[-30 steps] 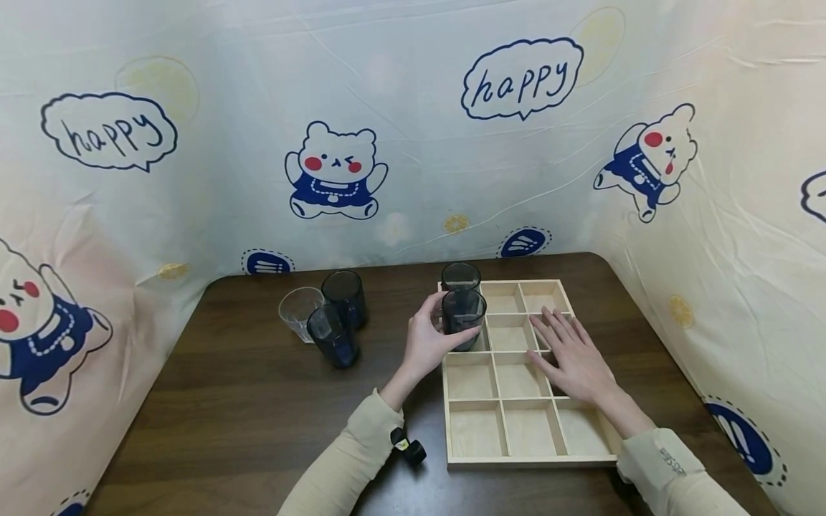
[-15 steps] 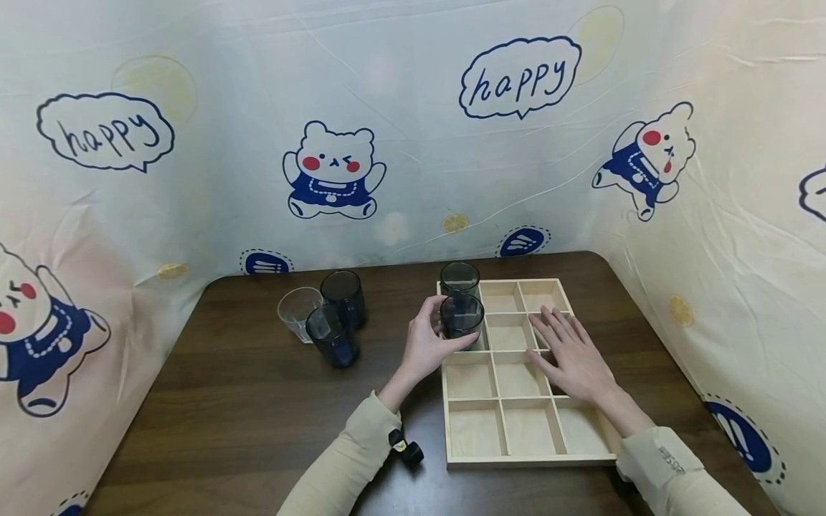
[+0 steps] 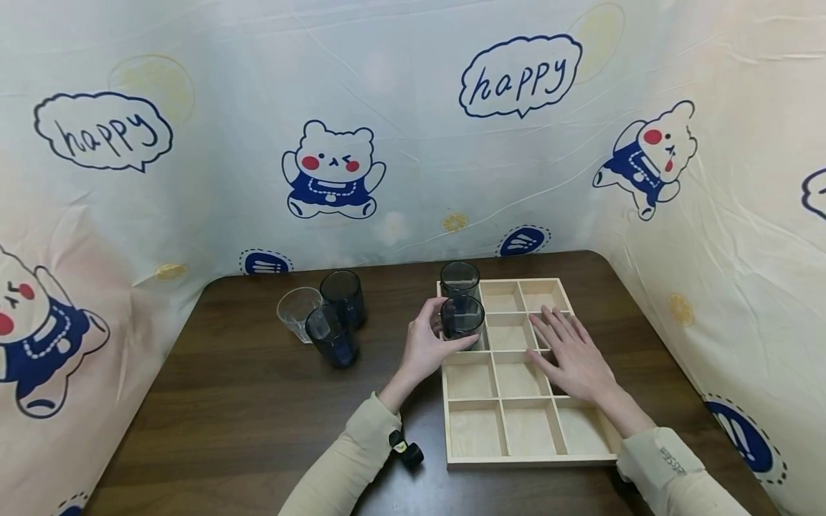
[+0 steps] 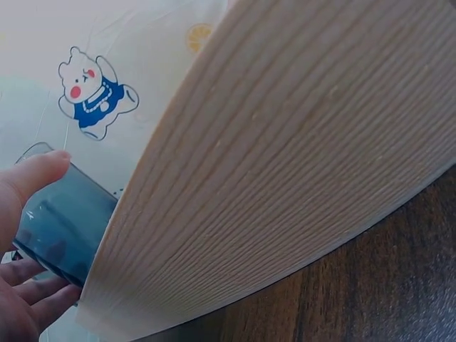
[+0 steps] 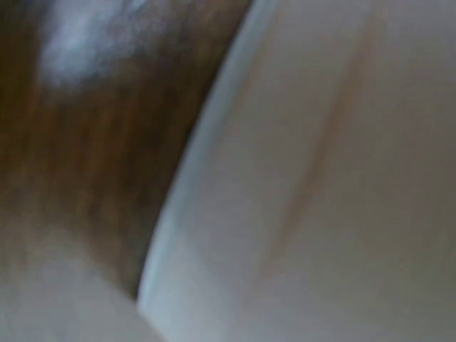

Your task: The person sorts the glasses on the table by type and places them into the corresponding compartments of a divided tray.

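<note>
My left hand (image 3: 429, 340) grips a dark tinted glass (image 3: 462, 319), thumb on the near side and fingers around the far side. That glass stands upright in the left column of a wooden compartment tray (image 3: 471, 462), second row from the back. Directly behind it, a similar dark glass (image 3: 460, 276) occupies the back-left compartment. In the left wrist view the held glass (image 4: 68, 214) looks blue-grey, its lower part hidden by the tray's side wall (image 4: 271, 157). Flat across the tray's right side rests my right hand (image 3: 576, 358), fingers spread and holding nothing.
Left of the tray, a clear glass (image 3: 298, 312) and two dark glasses (image 3: 332, 337) (image 3: 345, 297) stand close together on the brown table (image 3: 258, 423). A patterned cloth (image 3: 413, 143) hangs behind and along the sides. The right wrist view is blurred.
The glass in my left hand has sunk lower into its compartment, mostly in the first half second. My right hand keeps its place on the tray.
</note>
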### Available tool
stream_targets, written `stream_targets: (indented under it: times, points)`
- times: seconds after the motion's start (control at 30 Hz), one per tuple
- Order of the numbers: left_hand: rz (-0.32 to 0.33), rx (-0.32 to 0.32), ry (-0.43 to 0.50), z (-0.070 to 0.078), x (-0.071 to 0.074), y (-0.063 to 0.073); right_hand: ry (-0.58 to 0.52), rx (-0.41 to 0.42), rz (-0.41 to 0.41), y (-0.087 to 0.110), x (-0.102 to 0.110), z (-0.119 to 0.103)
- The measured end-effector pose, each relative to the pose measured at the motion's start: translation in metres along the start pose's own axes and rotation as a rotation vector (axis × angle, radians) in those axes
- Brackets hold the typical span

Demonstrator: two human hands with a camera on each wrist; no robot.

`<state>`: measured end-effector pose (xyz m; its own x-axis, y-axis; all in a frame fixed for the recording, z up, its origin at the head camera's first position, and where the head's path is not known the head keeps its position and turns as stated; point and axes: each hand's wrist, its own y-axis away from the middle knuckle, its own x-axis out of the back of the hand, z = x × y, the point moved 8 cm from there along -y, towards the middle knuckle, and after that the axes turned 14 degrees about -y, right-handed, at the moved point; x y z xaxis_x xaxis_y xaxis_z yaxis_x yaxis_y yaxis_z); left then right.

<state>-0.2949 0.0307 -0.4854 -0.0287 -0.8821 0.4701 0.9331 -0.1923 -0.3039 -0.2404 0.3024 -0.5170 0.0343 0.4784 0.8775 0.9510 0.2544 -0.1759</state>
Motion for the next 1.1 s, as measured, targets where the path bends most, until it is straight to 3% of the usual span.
stream_targets:
  times: [0.53, 0.9, 1.1]
  points:
    - [-0.017, 0.007, -0.015, -0.0003, -0.0024, 0.0013, 0.002, -0.002, 0.001, -0.0003, -0.0011, 0.0012]
    - [-0.134, -0.002, -0.002, -0.0046, -0.0014, 0.0038, -0.002, -0.009, 0.0, -0.0002, -0.0008, 0.0007]
    - [-0.175, 0.01, -0.065, -0.005, 0.0053, 0.0077, -0.007, -0.015, 0.0, 0.0004, -0.0003, 0.0017]
